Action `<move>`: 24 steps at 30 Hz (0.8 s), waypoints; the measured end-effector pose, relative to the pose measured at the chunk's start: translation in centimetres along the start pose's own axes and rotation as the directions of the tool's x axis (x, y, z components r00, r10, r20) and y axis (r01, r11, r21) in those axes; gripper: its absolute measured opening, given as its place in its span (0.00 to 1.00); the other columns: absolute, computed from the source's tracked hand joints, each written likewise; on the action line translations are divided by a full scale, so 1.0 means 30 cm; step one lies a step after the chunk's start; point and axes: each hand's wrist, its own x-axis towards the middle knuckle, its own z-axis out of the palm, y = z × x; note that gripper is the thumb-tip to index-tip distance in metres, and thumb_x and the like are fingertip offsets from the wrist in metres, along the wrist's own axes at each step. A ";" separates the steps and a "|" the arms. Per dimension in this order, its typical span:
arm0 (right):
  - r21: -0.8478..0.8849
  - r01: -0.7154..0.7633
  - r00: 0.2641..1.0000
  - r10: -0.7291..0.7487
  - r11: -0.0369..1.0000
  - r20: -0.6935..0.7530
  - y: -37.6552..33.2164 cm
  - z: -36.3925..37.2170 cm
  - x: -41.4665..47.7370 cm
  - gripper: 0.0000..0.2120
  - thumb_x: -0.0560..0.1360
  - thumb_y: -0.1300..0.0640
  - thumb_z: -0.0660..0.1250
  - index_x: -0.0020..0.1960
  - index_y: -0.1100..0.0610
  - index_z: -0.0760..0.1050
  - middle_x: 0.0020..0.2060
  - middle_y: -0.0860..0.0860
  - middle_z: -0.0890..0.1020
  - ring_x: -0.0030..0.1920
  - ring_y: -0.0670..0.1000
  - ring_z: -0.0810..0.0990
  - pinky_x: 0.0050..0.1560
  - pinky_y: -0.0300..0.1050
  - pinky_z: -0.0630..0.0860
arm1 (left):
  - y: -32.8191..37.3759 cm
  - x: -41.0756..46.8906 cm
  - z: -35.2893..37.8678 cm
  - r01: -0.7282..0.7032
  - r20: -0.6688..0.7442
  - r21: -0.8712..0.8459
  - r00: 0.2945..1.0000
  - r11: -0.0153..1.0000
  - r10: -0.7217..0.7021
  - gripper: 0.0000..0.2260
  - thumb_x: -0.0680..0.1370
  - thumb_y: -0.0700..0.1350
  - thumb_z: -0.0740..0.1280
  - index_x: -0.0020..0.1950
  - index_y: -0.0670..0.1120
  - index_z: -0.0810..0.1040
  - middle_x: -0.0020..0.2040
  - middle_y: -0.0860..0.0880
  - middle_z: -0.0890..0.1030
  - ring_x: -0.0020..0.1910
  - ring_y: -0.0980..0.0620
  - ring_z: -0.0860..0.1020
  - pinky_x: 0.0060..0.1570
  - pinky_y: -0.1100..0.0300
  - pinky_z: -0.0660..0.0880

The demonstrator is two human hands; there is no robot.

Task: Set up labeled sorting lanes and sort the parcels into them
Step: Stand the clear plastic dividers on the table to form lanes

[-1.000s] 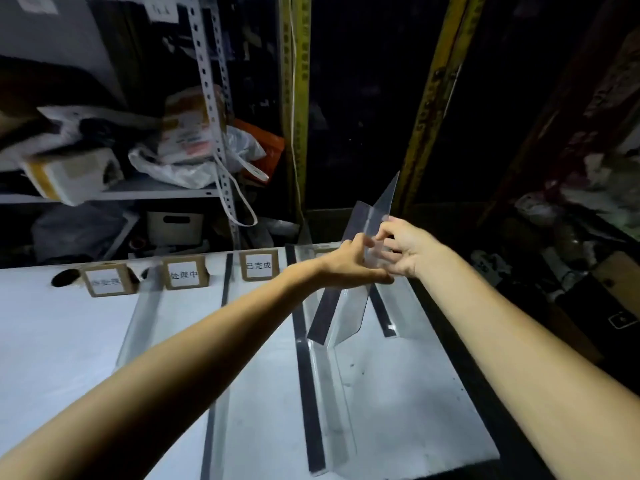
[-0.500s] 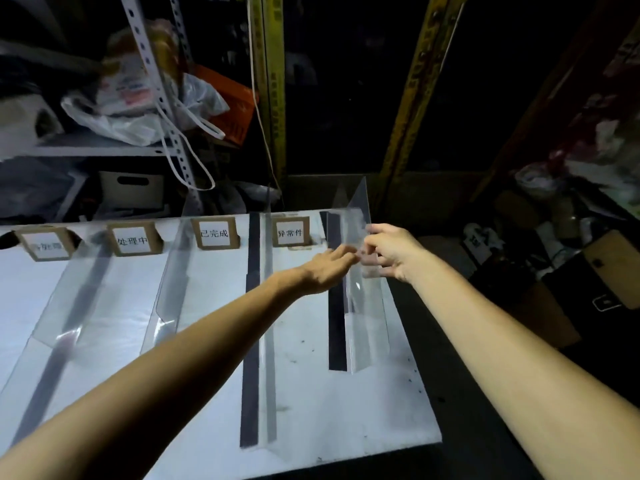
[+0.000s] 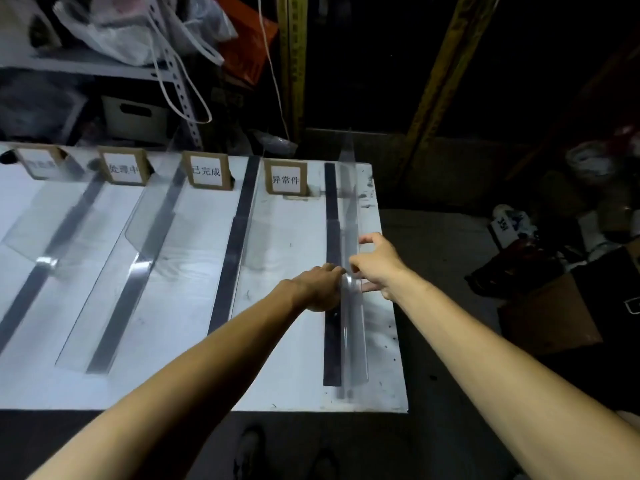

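Hands close in from either side on a tall clear plastic divider sheet, which stands along the rightmost black tape strip near the right edge of the white table. That placement apparently walls off the last lane, headed by a cardboard-framed white label card reading 异常件.

The right hand is loose, its fingers spread and half-curled, with only the thumb tip seeming to touch the sheet. The left hand shows its back to the camera. Its fingertips meet the sheet's other face, and whether they pinch or merely press cannot be told. Bracing from both sides probably keeps the thin sheet upright and square to the strip.

Two more clear dividers lean over the lanes to the left. No parcels lie in the lanes; white plastic-bagged parcels sit on the shelf behind. The leftmost label card is too blurred to read, and the sheet's edges fade into glare.
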 end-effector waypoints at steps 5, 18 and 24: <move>0.051 -0.015 1.000 0.016 0.999 -0.005 0.087 0.023 0.056 0.20 0.74 0.65 0.66 0.63 0.51 0.68 0.56 0.60 0.79 0.50 0.54 0.80 0.46 0.55 0.84 | -0.039 0.022 0.085 -0.010 0.046 0.086 0.999 0.996 0.006 0.31 0.78 0.41 0.63 0.80 0.44 0.55 0.80 0.45 0.54 0.78 0.43 0.54 0.75 0.51 0.58; 0.059 -0.001 0.996 -0.004 0.998 0.085 0.077 0.002 0.042 0.22 0.77 0.67 0.64 0.69 0.55 0.70 0.56 0.59 0.79 0.49 0.53 0.80 0.38 0.47 0.82 | -0.077 0.022 0.089 -0.073 -0.074 -0.033 0.995 0.997 0.070 0.16 0.80 0.40 0.58 0.68 0.42 0.70 0.70 0.42 0.72 0.67 0.40 0.70 0.66 0.48 0.68; 0.086 -0.016 0.995 0.007 0.996 0.104 0.067 -0.014 0.022 0.16 0.77 0.65 0.65 0.63 0.55 0.72 0.49 0.55 0.79 0.46 0.51 0.80 0.39 0.49 0.82 | -0.034 0.008 0.047 -0.029 -0.149 -0.342 0.988 0.939 -0.024 0.18 0.85 0.50 0.51 0.55 0.40 0.74 0.52 0.41 0.79 0.50 0.43 0.75 0.51 0.53 0.70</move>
